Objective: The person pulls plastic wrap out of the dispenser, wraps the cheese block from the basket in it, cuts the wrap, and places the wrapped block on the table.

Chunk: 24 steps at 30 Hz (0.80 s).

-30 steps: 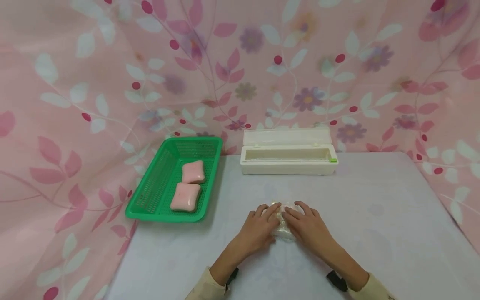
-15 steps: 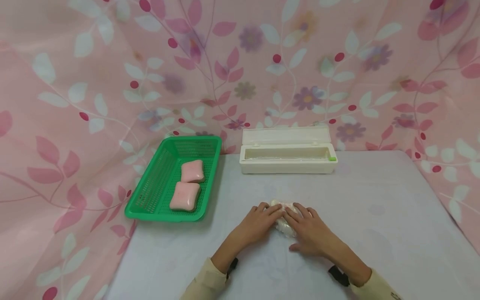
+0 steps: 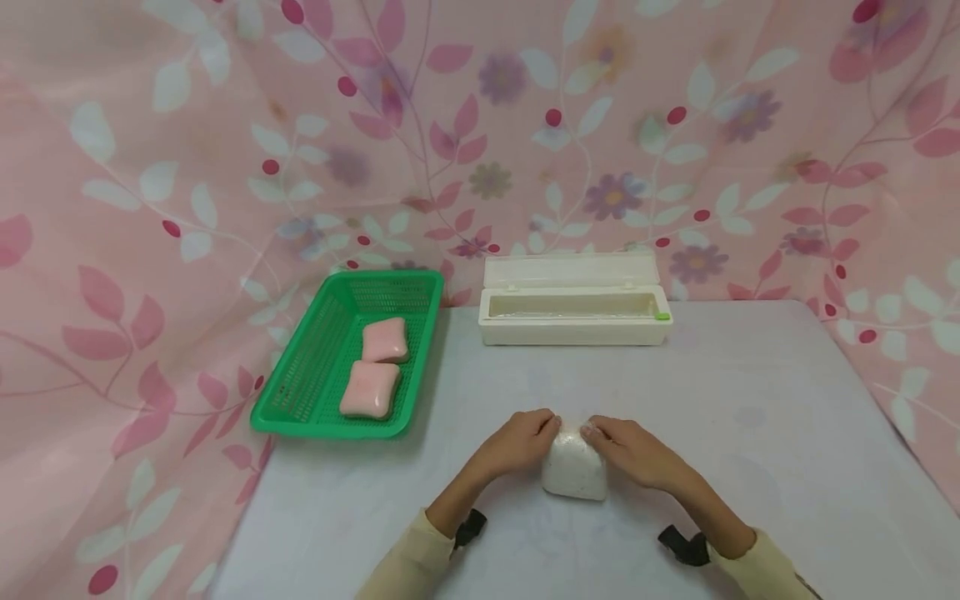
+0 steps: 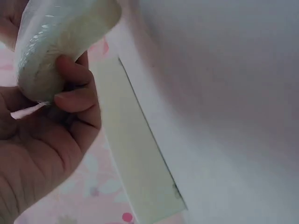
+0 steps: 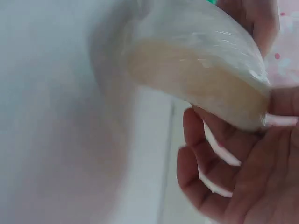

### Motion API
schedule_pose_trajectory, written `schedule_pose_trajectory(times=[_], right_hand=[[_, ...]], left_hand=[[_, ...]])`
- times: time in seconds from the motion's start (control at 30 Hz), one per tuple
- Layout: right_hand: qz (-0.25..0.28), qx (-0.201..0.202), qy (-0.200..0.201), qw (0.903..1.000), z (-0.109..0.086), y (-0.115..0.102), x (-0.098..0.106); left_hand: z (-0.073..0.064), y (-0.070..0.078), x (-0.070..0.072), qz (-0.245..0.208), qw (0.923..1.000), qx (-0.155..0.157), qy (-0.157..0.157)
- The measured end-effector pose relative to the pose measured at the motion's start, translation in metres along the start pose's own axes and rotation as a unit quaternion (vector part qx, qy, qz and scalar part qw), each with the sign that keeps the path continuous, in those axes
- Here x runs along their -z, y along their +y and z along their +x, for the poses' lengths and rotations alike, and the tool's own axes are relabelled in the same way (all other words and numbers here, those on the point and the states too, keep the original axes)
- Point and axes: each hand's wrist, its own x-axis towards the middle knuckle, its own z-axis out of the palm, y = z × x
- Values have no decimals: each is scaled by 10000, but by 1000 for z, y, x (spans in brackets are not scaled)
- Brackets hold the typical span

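A white soap bar (image 3: 575,473) wrapped in clear plastic film is held tilted up between both hands, at the middle front of the table in the head view. My left hand (image 3: 517,443) pinches its far left corner, thumb on one face and curled fingers behind. On the far right corner, my right hand (image 3: 633,451) grips in the same way. The left wrist view has the wrapped soap bar (image 4: 70,30) between thumb and fingertips, its film creased and shiny. Seen from the right wrist, one side of the soap bar (image 5: 196,79) looks yellowish under the film.
At the left stands a green plastic basket (image 3: 330,434) with two pink soap bars (image 3: 371,389) inside. Farther back is a long white box (image 3: 576,334), lid raised, a green slider (image 3: 662,317) at its right end. A pink floral cloth (image 3: 480,125) hangs behind the table.
Earlier my fingers were spread over the film on the soap bar, lying low on the table. Now both hands pinch its far corners, and it has tilted up with its broad face showing.
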Motion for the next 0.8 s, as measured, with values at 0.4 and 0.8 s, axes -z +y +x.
schedule_pose_trajectory(times=[0.4,0.8], right_hand=[[-1853,311,1406,9721,6,21,-16],[-2257,893,573,9684,-21,25,-22]], left_hand=[[-9,0,-16,2197,9663,-600,1198],[-32,-5,-18,2775,9550,-985,348]])
